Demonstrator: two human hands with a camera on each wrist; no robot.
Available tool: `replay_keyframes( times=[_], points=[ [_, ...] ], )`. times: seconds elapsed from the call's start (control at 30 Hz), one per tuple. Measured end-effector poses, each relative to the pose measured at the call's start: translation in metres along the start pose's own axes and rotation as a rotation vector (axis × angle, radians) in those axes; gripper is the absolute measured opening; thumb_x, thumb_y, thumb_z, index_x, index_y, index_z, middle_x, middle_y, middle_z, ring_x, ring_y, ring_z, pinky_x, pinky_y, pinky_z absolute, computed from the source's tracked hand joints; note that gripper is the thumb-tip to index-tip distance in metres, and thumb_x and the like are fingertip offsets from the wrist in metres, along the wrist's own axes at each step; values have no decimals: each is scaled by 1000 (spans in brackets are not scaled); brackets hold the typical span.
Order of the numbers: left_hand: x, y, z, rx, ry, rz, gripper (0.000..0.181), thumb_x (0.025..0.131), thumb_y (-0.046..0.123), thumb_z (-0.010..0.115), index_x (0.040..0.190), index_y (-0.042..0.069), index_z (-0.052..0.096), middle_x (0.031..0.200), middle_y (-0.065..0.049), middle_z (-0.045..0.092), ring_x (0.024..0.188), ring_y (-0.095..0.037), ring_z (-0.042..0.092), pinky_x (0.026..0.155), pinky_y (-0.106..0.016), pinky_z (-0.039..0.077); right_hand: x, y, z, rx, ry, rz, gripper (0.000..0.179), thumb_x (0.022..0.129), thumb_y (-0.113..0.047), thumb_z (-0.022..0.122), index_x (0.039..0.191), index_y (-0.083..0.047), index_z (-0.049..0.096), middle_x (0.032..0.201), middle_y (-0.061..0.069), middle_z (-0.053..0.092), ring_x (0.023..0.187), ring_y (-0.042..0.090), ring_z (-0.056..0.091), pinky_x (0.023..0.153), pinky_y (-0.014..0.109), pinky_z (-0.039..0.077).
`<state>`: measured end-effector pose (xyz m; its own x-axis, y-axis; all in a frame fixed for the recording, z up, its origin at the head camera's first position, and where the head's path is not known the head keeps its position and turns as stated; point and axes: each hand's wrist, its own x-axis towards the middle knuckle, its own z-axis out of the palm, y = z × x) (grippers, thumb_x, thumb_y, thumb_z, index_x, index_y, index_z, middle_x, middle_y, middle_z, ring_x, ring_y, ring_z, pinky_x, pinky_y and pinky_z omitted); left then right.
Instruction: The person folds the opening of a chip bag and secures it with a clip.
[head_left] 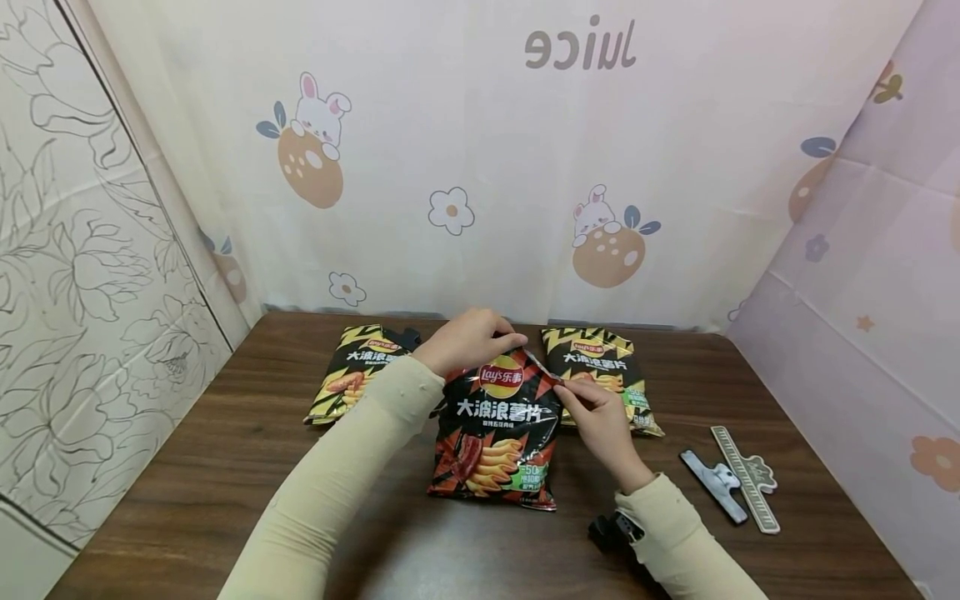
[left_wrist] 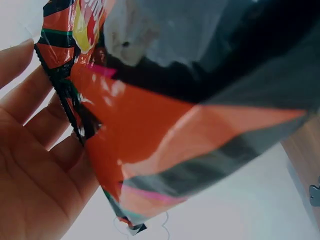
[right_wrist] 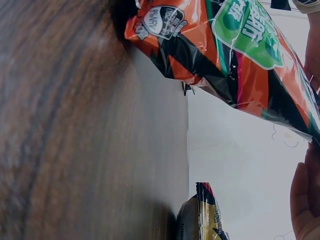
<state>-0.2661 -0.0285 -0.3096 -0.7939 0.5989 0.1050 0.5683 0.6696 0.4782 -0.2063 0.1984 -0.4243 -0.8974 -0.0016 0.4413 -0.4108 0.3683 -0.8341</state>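
Observation:
A red and black Lay's chip bag (head_left: 495,450) stands upright on the table in the head view, its front turned toward me. My left hand (head_left: 468,340) reaches over its top left and holds the top edge between thumb and fingers. At the top right corner, my right hand (head_left: 600,421) pinches the sealed edge. In the left wrist view, the fingers (left_wrist: 37,95) lie along the bag's crimped seam, with the shiny chip bag (left_wrist: 145,130) filling much of the frame. The right wrist view catches the bag's lower corner near the wood and part of my right hand (right_wrist: 307,195).
Two yellow and black chip bags lie behind, one at the left (head_left: 348,375) and one at the right (head_left: 596,375). On the right of the wooden table (head_left: 202,467) lie a metal clip (head_left: 716,485) and a ruler-shaped clip (head_left: 750,479). A patterned curtain (head_left: 480,150) hangs behind.

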Motion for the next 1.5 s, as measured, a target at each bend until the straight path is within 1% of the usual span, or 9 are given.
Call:
replay_keyframes(
  times=[0.13, 0.27, 0.37, 0.53, 0.8, 1.13, 1.27, 1.37, 1.5],
  points=[
    [1, 0, -1, 21, -11, 0, 32, 101, 37, 54, 103, 16, 77, 84, 2, 70, 65, -8, 56, 63, -25, 45, 0, 2, 1, 9, 9, 2, 18, 93, -11, 67, 103, 1, 76, 95, 16, 74, 80, -1, 61, 68, 17, 50],
    [1, -1, -2, 22, -25, 7, 29, 100, 35, 57, 108, 16, 77, 106, 0, 74, 86, -9, 65, 75, -28, 51, 0, 2, 1, 16, 12, 12, 19, 93, -11, 68, 104, 2, 76, 94, 14, 73, 79, 0, 61, 67, 17, 50],
    [0, -2, -3, 8, -36, 19, 26, 99, 33, 59, 107, 15, 77, 107, -1, 74, 88, -10, 65, 76, -28, 52, 0, 2, 1, 7, 8, 12, 19, 93, -11, 68, 104, 1, 76, 94, 14, 73, 78, -1, 59, 66, 17, 49],
    [-1, -4, -4, -3, -52, 40, 23, 97, 30, 62, 106, 14, 77, 105, -1, 74, 80, -9, 64, 72, -25, 50, 0, 2, 0, 6, -1, -6, 19, 94, -13, 67, 103, 1, 76, 93, 16, 72, 78, 0, 58, 66, 17, 48],
    [-3, -4, -6, 11, -65, 45, 22, 96, 28, 64, 109, 14, 76, 111, -1, 73, 89, -9, 64, 78, -27, 52, 1, 3, -1, 18, -12, -1, 20, 94, -17, 67, 103, -1, 77, 92, 3, 73, 81, 1, 60, 67, 18, 49],
    [-4, -4, -5, 8, -55, 40, 22, 95, 26, 66, 110, 14, 75, 115, -2, 71, 92, -11, 63, 81, -29, 51, 0, 0, -2, 12, -24, 20, 19, 94, -10, 66, 105, 2, 75, 100, 19, 72, 81, -2, 58, 67, 17, 48],
    [-4, -4, -4, 4, -46, 45, 21, 94, 25, 67, 110, 14, 75, 114, -2, 72, 93, -11, 63, 81, -29, 52, 0, -1, -5, 22, -37, 36, 21, 95, -15, 65, 107, -1, 75, 97, 0, 73, 82, -1, 60, 69, 17, 50],
    [-5, -4, -3, 3, -41, 46, 21, 94, 25, 67, 109, 14, 75, 113, -2, 72, 94, -11, 63, 82, -29, 52, 1, -1, -8, 24, -37, 35, 22, 96, -19, 64, 107, -4, 75, 94, -6, 70, 80, 1, 60, 69, 18, 50],
    [-5, -5, -3, 9, -38, 42, 21, 94, 24, 66, 111, 14, 75, 114, -2, 71, 94, -12, 62, 82, -29, 52, 3, -8, -11, 6, -44, 56, 24, 100, -18, 58, 109, -3, 74, 97, 10, 71, 80, 9, 64, 69, 18, 51]
  ],
)
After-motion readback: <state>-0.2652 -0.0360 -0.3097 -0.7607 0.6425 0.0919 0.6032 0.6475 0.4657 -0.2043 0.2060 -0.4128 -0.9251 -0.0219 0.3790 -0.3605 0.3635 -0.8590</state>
